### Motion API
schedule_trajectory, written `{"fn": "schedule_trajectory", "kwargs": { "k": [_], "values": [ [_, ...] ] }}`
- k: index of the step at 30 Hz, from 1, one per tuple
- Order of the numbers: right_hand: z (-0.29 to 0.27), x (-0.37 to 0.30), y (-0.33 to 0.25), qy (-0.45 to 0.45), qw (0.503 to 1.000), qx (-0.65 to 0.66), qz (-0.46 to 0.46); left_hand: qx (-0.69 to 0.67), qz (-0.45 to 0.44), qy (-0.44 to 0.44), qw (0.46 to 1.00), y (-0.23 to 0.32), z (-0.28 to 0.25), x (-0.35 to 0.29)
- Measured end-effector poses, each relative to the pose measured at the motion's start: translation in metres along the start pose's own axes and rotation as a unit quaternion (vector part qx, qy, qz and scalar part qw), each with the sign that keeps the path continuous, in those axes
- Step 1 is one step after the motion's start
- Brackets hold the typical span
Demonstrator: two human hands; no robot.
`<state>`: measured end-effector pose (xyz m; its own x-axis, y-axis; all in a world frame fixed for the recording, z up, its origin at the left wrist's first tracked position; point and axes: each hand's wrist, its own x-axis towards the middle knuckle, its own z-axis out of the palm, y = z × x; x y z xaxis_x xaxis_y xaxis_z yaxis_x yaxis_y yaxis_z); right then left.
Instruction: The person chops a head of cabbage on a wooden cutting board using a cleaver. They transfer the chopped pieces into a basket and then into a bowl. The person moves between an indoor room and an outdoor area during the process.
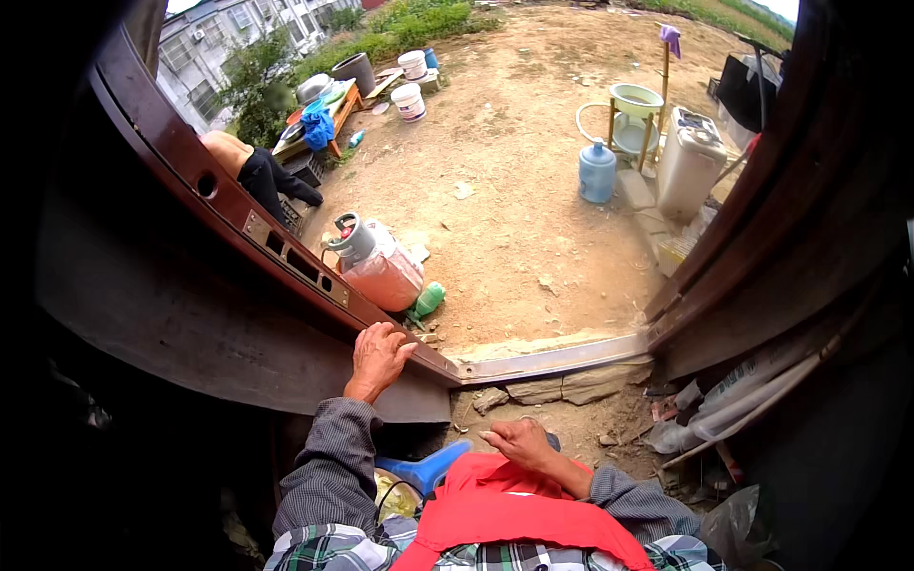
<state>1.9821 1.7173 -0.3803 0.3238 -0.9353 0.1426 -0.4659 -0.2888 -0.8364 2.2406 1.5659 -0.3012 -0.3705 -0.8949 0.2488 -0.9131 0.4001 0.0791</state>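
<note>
Outside we log blue jug (597, 173), white jerrycan (692, 167), white bucket (408, 102); contents unclear. Left hand (378, 357): fingers bent at brown door frame (228, 211); grip, can't tell. Right hand (524, 443): fingers bunched above red apron (524, 521); hold unclear. Bucket print too small.

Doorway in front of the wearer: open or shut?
Open: beside the brown door frame near the left hand, the dirt yard shows directly beyond the metal sill.
</note>
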Motion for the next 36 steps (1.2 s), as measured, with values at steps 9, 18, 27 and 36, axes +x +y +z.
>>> {"fn": "schedule_trajectory", "kwargs": {
  "k": [9,18,27,36],
  "values": [
    [-0.067,0.148,0.094,-0.061,0.993,0.027,0.1,-0.05,-0.246,-0.09,0.964,-0.005,-0.006,0.025],
    [-0.118,0.325,0.254,-0.118,0.978,0.049,0.164,-0.213,-0.333,0.007,0.918,-0.002,0.081,0.122],
    [-0.194,0.585,0.455,-0.154,0.931,-0.003,0.331,-0.269,-0.302,-0.039,0.914,-0.096,0.201,0.383],
    [-0.112,0.976,0.402,-0.157,0.981,0.109,0.042,-0.314,-0.42,-0.189,0.83,-0.23,0.26,0.553]
  ]
}}
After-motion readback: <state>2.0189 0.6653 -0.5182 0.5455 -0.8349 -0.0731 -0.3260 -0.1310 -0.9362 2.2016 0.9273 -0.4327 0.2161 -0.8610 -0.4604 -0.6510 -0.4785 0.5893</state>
